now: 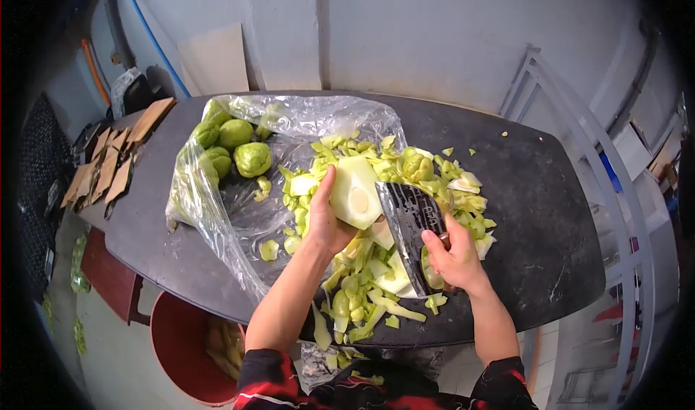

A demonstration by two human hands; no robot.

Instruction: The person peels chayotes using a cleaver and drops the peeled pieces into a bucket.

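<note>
Black-and-red sleeves (271,377) lead to a left hand (329,220) gripping a cut chayote (355,193) and a right hand (457,254) wrapped round a knife (407,225), above peelings (352,298) heaped on the table (546,200).

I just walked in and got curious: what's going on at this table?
A person's left hand holds a pale piece of cut fruit, and their right hand grips a broad, dark-bladed knife close to it. Around and below them, a pile of peels and scraps lies on the dark table. Off to the left, whole green fruits sit in an open plastic bag.
</note>
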